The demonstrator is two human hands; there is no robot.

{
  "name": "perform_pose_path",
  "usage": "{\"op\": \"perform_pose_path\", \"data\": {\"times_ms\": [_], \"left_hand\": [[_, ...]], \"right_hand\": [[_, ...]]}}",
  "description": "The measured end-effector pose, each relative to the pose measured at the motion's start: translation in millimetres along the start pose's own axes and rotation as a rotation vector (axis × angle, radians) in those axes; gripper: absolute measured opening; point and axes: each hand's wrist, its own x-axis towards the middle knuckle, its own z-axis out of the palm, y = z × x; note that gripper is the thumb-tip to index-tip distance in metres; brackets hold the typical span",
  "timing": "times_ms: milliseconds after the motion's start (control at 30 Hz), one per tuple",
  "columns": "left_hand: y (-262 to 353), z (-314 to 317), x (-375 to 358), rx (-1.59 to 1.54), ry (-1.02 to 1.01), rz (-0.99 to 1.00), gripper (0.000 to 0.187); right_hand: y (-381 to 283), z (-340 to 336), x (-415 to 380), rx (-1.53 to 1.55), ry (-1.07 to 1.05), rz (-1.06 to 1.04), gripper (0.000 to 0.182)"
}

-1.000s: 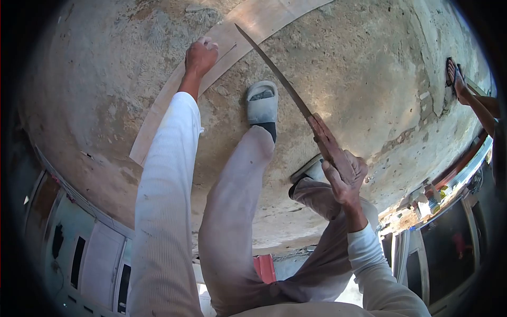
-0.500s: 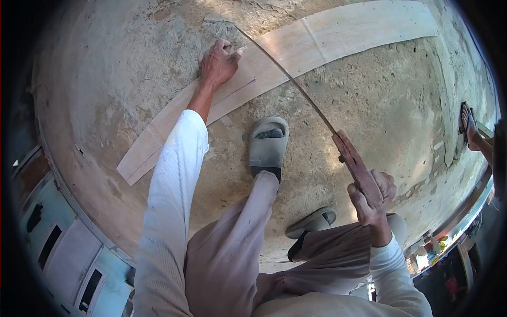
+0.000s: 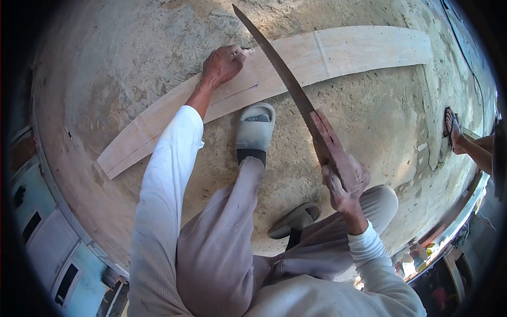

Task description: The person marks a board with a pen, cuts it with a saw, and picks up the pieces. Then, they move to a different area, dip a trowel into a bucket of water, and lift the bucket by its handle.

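A long strip of plywood [image 3: 369,47] lies slantwise on the ground, with a dark line marked lengthwise on its left part. At its far edge, my left hand [image 3: 224,64] is closed with curled fingers, thumb side toward the saw. My right hand [image 3: 346,185] is wrapped round the wooden handle of a handsaw [image 3: 288,76]. The blade's flat side shows, its teeth face the lower left, and it crosses over the plywood in this view, its tip beyond the far edge.
My sandalled foot [image 3: 254,129] is close to the plywood's near edge; the other sandal [image 3: 294,221] is further back. Another person's foot [image 3: 453,129] stands at the right. Light blue panels [image 3: 79,280] are at lower left, and assorted items [image 3: 417,256] at lower right.
The saw has turned from edge-on to showing its flat side, and my right hand has moved left and up. My left hand stays at the plywood's far edge. The view has shifted slightly.
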Motion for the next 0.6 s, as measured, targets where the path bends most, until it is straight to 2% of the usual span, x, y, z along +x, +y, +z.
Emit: {"op": "perform_pose_path", "data": {"times_ms": [67,200,233,300,467,600], "left_hand": [[7.2,11.8,-4.4,0.015,0.009,0.071,0.044],[15.7,35.4,-23.8,-0.023,-0.072,0.007,0.046],[3.1,53.4,-23.3,-0.041,-0.064,0.005,0.046],[-7.9,70.1,-25.4,-0.056,-0.075,-0.011,0.047],[-14.1,74.1,-31.4,-0.127,-0.164,-0.139,0.052],[-19.4,85.4,-32.9,-0.135,-0.080,-0.096,0.055]], "right_hand": [[-2.7,1.8,-10.2,-0.055,0.023,-0.086,0.028],[1.4,12.5,-30.8,-0.055,0.040,-0.060,0.026],[-7.6,12.4,-30.1,-0.084,0.019,-0.039,0.017],[5.2,12.3,-41.0,-0.150,-0.016,-0.114,0.013],[16.6,12.2,-64.7,-0.227,-0.054,-0.147,0.011],[19.1,15.4,-78.3,-0.261,-0.071,-0.144,0.012]]}}
